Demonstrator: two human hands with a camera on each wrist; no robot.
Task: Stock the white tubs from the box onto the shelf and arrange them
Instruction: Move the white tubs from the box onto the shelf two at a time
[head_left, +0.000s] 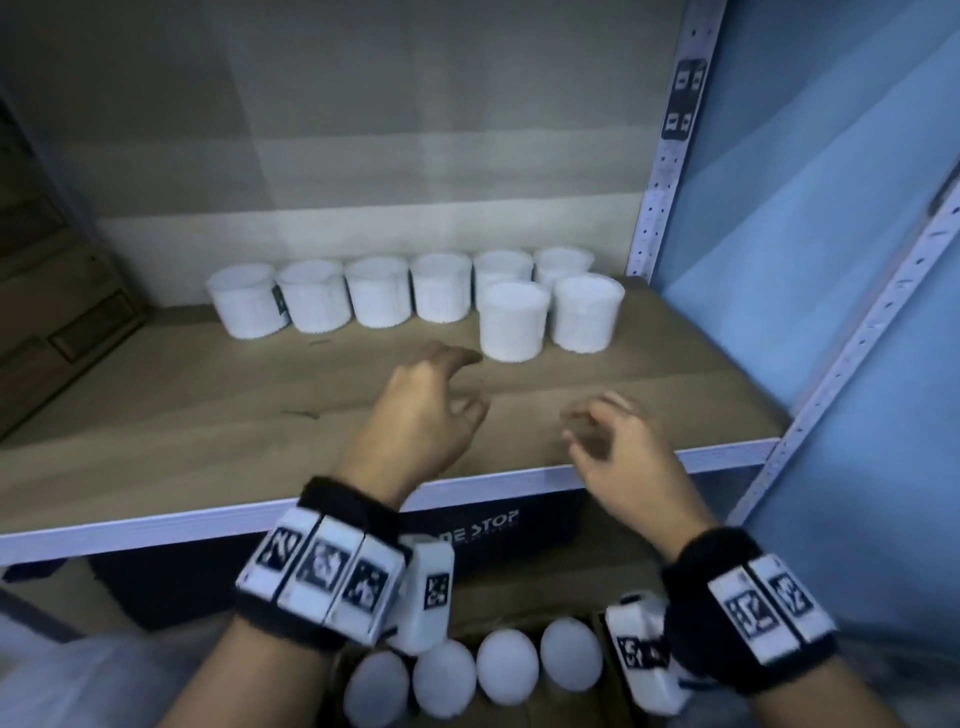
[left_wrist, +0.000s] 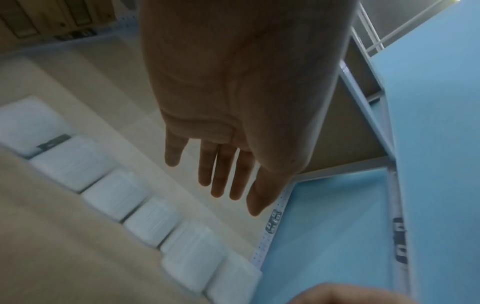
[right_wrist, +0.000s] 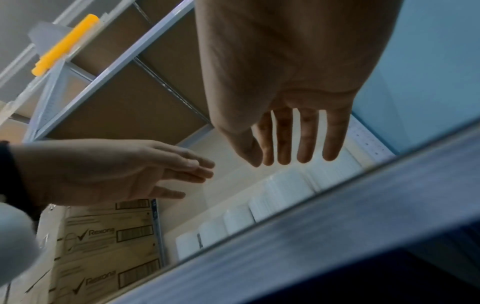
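Eight white tubs (head_left: 514, 322) stand on the wooden shelf (head_left: 156, 426): six in a row at the back, two in front of them at the right end. More tubs (head_left: 506, 665) lie in the box (head_left: 602, 680) below the shelf. Both hands are released and hold nothing; the left hand (head_left: 421, 410) and the right hand (head_left: 623, 452) hover over the shelf's front part, fingers loosely spread, well apart from the tubs.
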